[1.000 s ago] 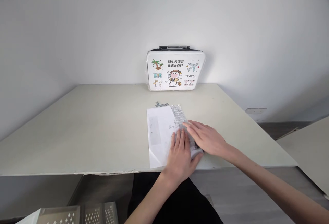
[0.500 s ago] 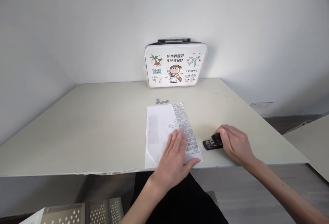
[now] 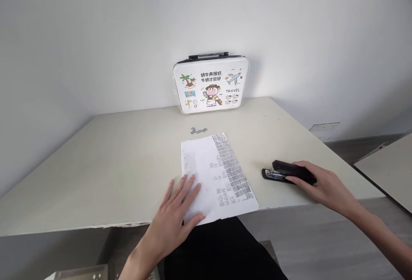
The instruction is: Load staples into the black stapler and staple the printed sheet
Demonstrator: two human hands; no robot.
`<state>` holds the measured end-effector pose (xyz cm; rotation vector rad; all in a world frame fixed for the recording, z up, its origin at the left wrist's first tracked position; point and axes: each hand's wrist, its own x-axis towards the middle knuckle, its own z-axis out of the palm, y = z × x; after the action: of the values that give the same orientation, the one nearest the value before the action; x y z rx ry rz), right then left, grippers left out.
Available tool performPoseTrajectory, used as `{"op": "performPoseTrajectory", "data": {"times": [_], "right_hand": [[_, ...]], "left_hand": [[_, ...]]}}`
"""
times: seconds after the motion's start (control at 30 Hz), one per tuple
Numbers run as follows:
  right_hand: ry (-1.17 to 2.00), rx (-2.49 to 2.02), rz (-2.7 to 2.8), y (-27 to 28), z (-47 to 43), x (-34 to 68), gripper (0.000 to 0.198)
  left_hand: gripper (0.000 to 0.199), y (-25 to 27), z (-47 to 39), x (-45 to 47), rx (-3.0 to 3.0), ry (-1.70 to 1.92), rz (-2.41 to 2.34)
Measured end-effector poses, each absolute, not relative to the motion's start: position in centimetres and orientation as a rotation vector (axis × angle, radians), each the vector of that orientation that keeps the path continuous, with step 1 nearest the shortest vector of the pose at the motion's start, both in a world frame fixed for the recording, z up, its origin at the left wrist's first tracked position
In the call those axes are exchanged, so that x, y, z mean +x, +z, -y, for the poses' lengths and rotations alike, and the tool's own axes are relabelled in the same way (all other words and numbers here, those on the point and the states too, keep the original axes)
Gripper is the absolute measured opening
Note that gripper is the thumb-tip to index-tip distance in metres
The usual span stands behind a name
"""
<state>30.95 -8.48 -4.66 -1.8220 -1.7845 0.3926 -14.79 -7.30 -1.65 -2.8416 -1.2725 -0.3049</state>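
Note:
My left hand (image 3: 180, 207) lies with its fingers spread over the lower left part of the printed paper (image 3: 206, 160). Rows of barcode-like print run down the paper's right side, and its near edge reaches slightly past the table edge. To the right, my right hand (image 3: 322, 185) grips a black stapler (image 3: 286, 169) around its rear end, thumb on the near side. The stapler rests on the table, its jaws a little apart at the left-pointing front. A few grey staple strips (image 3: 198, 130) lie just beyond the paper's far edge.
A white case (image 3: 210, 85) with cartoon prints and a black handle leans upright against the wall at the back. The pale table (image 3: 112, 164) ends close to my lap. Below at left is a perforated box (image 3: 80, 273). Another pale surface (image 3: 386, 164) stands at the far right.
My left hand has slid left across the paper, uncovering more print. My right hand has shifted from the stapler's top to its rear end, and the stapler's upper arm has come down lower.

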Motion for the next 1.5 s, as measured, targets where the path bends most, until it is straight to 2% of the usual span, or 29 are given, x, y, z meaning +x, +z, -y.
{"op": "performPoseTrajectory", "data": {"times": [0.3,0.47,0.6,0.73,0.93,1.2,1.37,1.5], "right_hand": [[0.323,-1.955,1.139,-5.2,8.0,31.2,0.052],[0.250,-1.838,0.983,-5.3,8.0,31.5,0.047],[0.134,-1.817,0.748,-5.8,7.8,31.2,0.054],[0.081,-1.779,0.684,-6.2,7.8,31.1,0.060],[0.053,-1.816,0.832,-5.7,7.8,30.3,0.056],[0.093,-1.867,1.014,-5.9,7.8,30.4,0.053],[0.200,-1.863,1.114,-6.0,7.6,30.6,0.053],[0.334,-1.768,1.322,-5.5,7.2,28.9,0.048]], "left_hand": [[0.064,-1.4,7.4,-9.8,-2.901,-0.304,1.182],[0.055,-2.7,4.1,-4.0,-2.964,-0.363,1.191],[0.057,-3.8,0.7,1.1,-3.025,-0.367,1.263],[0.059,-4.2,-1.9,5.7,-3.088,-0.326,1.294],[0.062,-4.2,-3.6,10.0,-3.160,-0.292,1.278],[0.069,-4.5,-3.6,8.4,-3.276,-0.553,1.164],[0.063,-4.1,-1.6,3.7,-3.350,-0.630,1.171],[0.062,-3.0,0.5,-1.2,-3.388,-0.702,1.360]]}}
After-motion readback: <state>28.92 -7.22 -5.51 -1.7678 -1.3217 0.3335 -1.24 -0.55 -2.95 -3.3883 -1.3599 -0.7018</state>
